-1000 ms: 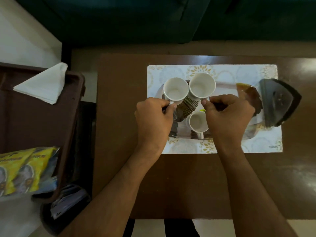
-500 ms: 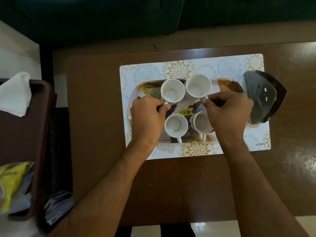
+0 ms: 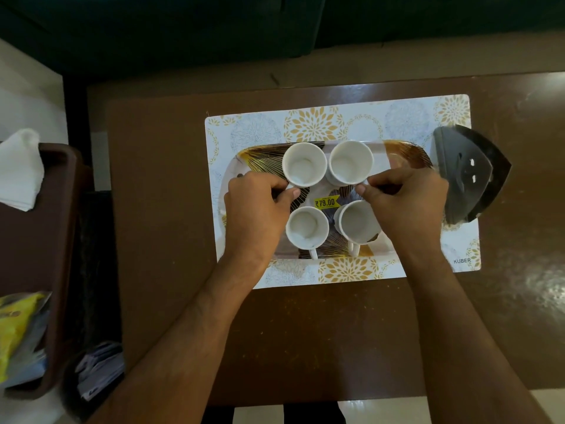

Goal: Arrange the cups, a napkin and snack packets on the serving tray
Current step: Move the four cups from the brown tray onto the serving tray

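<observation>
Far left of the left grip: white napkin (image 3: 19, 169) on the rim of a brown bin (image 3: 65, 228). Yellow snack packets (image 3: 18, 332) lie in the same bin, nearer the person. Both well apart from the tray.

Left grip (image 3: 255, 209): fingers curled, thumb and forefinger pinched on the handle of the far-left cup (image 3: 304, 163). Cup upright, empty, on the tray (image 3: 406, 156). Just right of the wrist, near-left cup (image 3: 307, 228), upright, handle toward the person, not touched.

Between the two grips: yellow price sticker (image 3: 326, 202) on the tray floor.

Right grip (image 3: 406, 203): fingers curled, thumb tip meeting forefinger at the near side of the far-right cup (image 3: 351, 162). The handle itself is hidden under the fingers, so contact is judged a pinch on that cup. Under the heel of this grip, near-right cup (image 3: 357, 221), partly covered, upright.

Four cups stand two by two, far pair almost touching rim to rim.

Tray sits on a flower-print mat (image 3: 305, 123) on the brown bench (image 3: 159, 209). Right of the right grip: dark triangular holder (image 3: 470, 175) on the mat's edge.
</observation>
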Demonstrator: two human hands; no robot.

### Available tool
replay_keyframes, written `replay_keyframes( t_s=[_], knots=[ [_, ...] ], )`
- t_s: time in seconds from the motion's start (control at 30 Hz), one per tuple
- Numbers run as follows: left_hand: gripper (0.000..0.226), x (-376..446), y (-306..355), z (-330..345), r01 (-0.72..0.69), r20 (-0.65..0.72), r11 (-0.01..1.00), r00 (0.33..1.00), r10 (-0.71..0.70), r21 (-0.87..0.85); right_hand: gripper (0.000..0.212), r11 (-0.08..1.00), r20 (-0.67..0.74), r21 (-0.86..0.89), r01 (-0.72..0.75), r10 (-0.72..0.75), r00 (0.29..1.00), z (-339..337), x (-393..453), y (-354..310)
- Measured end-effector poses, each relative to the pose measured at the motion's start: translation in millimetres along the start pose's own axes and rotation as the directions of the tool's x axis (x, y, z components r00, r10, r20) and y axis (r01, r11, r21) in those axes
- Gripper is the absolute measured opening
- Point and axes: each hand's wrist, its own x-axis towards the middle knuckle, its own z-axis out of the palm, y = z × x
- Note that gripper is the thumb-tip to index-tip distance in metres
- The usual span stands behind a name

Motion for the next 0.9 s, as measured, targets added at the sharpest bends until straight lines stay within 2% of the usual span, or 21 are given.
replay_keyframes(
  t_s=[0.1, 0.17, 0.27, 0.33, 0.4, 0.5, 0.67, 0.8, 0.9],
  knots=[
    [0.025, -2.3, 3.5, -1.8, 0.005, -0.033, 1.0, 0.999, -0.005, 0.024, 0.02, 1.0, 0.032, -0.029, 0.005, -0.005, 0.999, -2.6, 2.2, -1.8],
    [0.043, -3.2, 6.5, -2.0, 0.009, -0.076, 0.999, 0.997, -0.005, 0.049, 0.024, 0.998, 0.054, -0.061, 0.006, -0.003, 0.999, -3.8, 3.4, -3.5],
    [0.065, 0.5, 9.8, 0.9, -0.055, -0.078, 0.998, 0.995, 0.059, 0.041, 0.049, 0.99, 0.039, -0.14, 0.028, -0.022, 0.999, -5.8, 4.6, -8.3],
    [0.069, 5.0, 13.5, 4.2, -0.127, -0.043, 0.987, 0.99, 0.131, 0.098, 0.07, 0.979, 0.023, -0.19, 0.079, -0.076, 0.997, -6.0, 5.5, -13.8],
    [0.072, 9.6, 17.8, 8.2, -0.186, -0.005, 0.963, 0.982, 0.191, 0.193, 0.082, 0.964, 0.053, -0.235, 0.126, -0.117, 0.992, -3.4, 7.6, -19.9],
    [0.072, 14.6, 23.2, 10.9, -0.214, 0.009, 0.935, 0.975, 0.22, 0.284, 0.08, 0.946, 0.089, -0.272, 0.174, -0.156, 0.984, 3.2, 10.1, -30.2],
    [0.07, 18.5, 26.2, 7.4, -0.243, 0.063, 0.931, 0.97, 0.234, 0.272, 0.063, 0.924, 0.158, -0.3, 0.238, -0.198, 0.967, 1.5, 15.3, -31.7],
    [0.076, 13.4, 32.0, 6.0, -0.254, 0.165, 0.941, 0.961, 0.221, 0.225, 0.078, 0.885, 0.263, -0.317, 0.34, -0.263, 0.928, -1.3, 14.5, -31.1],
    [0.082, 7.2, 36.2, 4.4, -0.265, 0.213, 0.952, 0.949, 0.231, 0.15, 0.085, 0.887, 0.26, -0.289, 0.36, -0.289, 0.921, -3.0, 8.2, -33.0]
  ],
)
